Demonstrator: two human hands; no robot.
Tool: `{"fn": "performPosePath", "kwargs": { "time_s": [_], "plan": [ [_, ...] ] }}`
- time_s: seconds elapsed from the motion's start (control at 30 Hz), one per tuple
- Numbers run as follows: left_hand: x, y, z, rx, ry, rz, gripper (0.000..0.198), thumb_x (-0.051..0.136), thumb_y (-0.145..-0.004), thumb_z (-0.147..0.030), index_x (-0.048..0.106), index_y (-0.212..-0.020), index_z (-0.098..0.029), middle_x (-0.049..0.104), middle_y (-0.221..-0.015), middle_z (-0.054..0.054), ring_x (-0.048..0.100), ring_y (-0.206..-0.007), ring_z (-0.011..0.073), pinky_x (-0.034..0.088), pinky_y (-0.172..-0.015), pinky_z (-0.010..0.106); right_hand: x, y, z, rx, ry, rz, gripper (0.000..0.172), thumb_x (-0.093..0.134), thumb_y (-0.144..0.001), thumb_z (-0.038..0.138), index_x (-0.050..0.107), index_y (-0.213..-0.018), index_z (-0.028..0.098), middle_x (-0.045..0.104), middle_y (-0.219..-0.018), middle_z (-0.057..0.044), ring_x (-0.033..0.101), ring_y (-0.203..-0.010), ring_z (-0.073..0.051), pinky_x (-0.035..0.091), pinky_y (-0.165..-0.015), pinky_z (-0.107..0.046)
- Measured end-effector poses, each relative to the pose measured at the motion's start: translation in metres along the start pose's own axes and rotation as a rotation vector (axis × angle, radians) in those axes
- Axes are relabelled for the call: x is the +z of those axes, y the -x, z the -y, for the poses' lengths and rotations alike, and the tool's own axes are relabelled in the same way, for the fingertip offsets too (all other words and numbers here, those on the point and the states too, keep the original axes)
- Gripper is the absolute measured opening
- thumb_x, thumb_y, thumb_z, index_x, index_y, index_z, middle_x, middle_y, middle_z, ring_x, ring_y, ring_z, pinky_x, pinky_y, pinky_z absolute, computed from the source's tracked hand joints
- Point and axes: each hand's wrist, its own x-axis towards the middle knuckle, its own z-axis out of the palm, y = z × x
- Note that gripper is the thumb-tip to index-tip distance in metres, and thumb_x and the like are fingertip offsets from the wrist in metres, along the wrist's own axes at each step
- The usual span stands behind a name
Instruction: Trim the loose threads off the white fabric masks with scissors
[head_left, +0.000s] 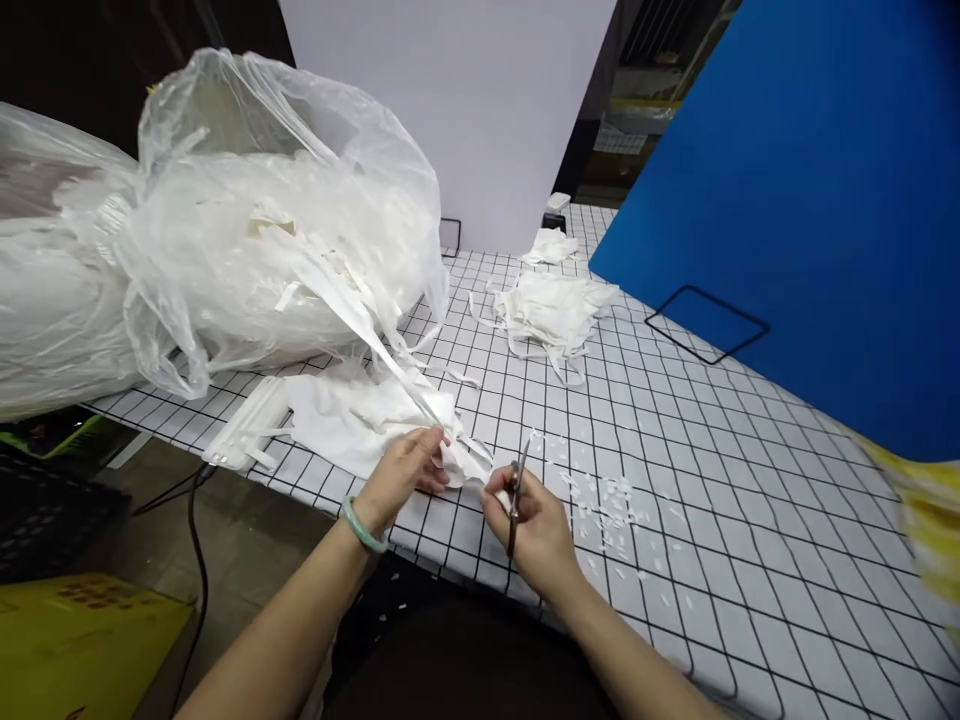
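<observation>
My right hand (536, 525) is closed around a small pair of scissors (517, 490), blades pointing up and away. Its thumb and forefinger also pinch the end of a white cloth piece (469, 462). My left hand (405, 470), with a pale green bangle on the wrist, is closed on the same piece, left of the scissors. Long white strips (341, 300) run from there up to a clear plastic bag (292, 210) stuffed with white material. More white cloth (330, 415) lies beneath and beside my left hand. Small white clippings (615, 510) are scattered right of my right hand.
A heap of white cloth pieces with straps (555, 310) lies farther back, a smaller pile (551, 246) behind it. A white device (251, 425) with a black cable sits at the left table edge. A blue panel (810, 220) and a pale panel (450, 110) stand on the checked tablecloth (750, 520).
</observation>
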Motion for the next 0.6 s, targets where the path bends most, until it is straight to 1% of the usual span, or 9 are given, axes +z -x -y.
{"fn": "performPosePath", "kwargs": {
  "time_s": [0.07,0.17,0.23,0.33,0.4,0.43,0.47,0.5,0.6],
  "plan": [
    [0.01,0.001,0.001,-0.018,0.04,-0.012,0.046,0.069,-0.083,-0.057,0.065,-0.1,-0.014,0.066,-0.087,0.006,0.066,-0.069,0.0153,0.057,-0.059,0.027,-0.001,0.018,-0.006,0.04,-0.014,0.019,0.02,0.071,-0.08,0.036,0.055,-0.079,0.023,0.048,-0.061,0.004,0.043,-0.049,-0.011,0.038,-0.045,-0.024],
    [0.004,-0.017,-0.009,0.052,0.221,-0.216,0.046,0.076,-0.083,-0.04,0.056,-0.121,-0.021,0.063,-0.104,0.003,0.065,-0.08,0.0113,0.057,-0.073,0.025,-0.003,0.038,-0.015,0.085,-0.006,0.072,0.017,0.072,-0.077,0.027,0.055,-0.078,0.023,0.048,-0.062,0.005,0.043,-0.051,-0.011,0.04,-0.049,-0.025],
    [-0.012,-0.038,-0.026,0.101,0.429,-0.339,0.037,0.076,-0.084,-0.03,0.056,-0.114,-0.021,0.063,-0.103,0.004,0.065,-0.079,0.0115,0.057,-0.072,0.026,-0.005,0.049,-0.022,0.114,0.02,0.122,0.017,0.071,-0.075,0.024,0.054,-0.077,0.023,0.049,-0.066,0.004,0.044,-0.054,-0.012,0.041,-0.051,-0.025],
    [-0.036,-0.064,-0.058,0.179,0.578,-0.458,0.013,0.065,-0.093,-0.029,0.057,-0.093,-0.019,0.06,-0.077,0.0,0.054,-0.056,0.0073,0.046,-0.052,0.02,-0.009,0.059,-0.031,0.178,0.054,0.224,0.017,0.07,-0.076,0.023,0.053,-0.076,0.023,0.045,-0.065,0.005,0.042,-0.055,-0.011,0.037,-0.051,-0.025],
    [-0.038,-0.06,-0.069,0.251,0.565,-0.535,0.017,0.058,-0.098,-0.031,0.056,-0.085,-0.019,0.046,-0.06,-0.006,0.036,-0.044,0.0057,0.031,-0.042,0.018,-0.012,0.058,-0.031,0.198,0.065,0.244,0.018,0.071,-0.076,0.025,0.053,-0.076,0.022,0.044,-0.064,0.005,0.04,-0.054,-0.011,0.037,-0.05,-0.025],
    [-0.031,-0.051,-0.068,0.28,0.511,-0.527,0.02,0.057,-0.098,-0.032,0.058,-0.082,-0.02,0.04,-0.056,-0.007,0.031,-0.042,0.0064,0.028,-0.041,0.019,-0.013,0.053,-0.029,0.194,0.055,0.22,0.019,0.072,-0.076,0.027,0.054,-0.077,0.022,0.046,-0.066,0.004,0.042,-0.055,-0.011,0.039,-0.052,-0.025],
    [-0.02,-0.038,-0.061,0.3,0.453,-0.498,0.021,0.058,-0.097,-0.032,0.06,-0.08,-0.02,0.038,-0.054,-0.007,0.031,-0.043,0.0075,0.029,-0.041,0.02,-0.015,0.047,-0.024,0.185,0.029,0.17,0.021,0.074,-0.075,0.031,0.055,-0.079,0.022,0.05,-0.069,0.003,0.046,-0.058,-0.012,0.043,-0.055,-0.026],
    [-0.005,-0.021,-0.051,0.312,0.279,-0.377,0.024,0.059,-0.097,-0.034,0.062,-0.078,-0.021,0.04,-0.053,-0.005,0.035,-0.045,0.0093,0.034,-0.044,0.021,-0.016,0.038,-0.017,0.174,-0.019,0.113,0.025,0.076,-0.075,0.035,0.056,-0.082,0.022,0.055,-0.073,0.001,0.052,-0.062,-0.014,0.047,-0.059,-0.027],
    [0.047,0.032,-0.007,0.338,-0.206,0.155,0.029,0.047,-0.1,-0.035,0.068,-0.085,-0.023,0.062,-0.071,0.004,0.059,-0.07,0.0196,0.051,-0.07,0.033,-0.022,0.007,0.01,0.168,-0.257,0.029,0.038,0.075,-0.075,0.052,0.059,-0.093,0.023,0.065,-0.088,-0.004,0.063,-0.074,-0.019,0.056,-0.073,-0.034]
  ]
}}
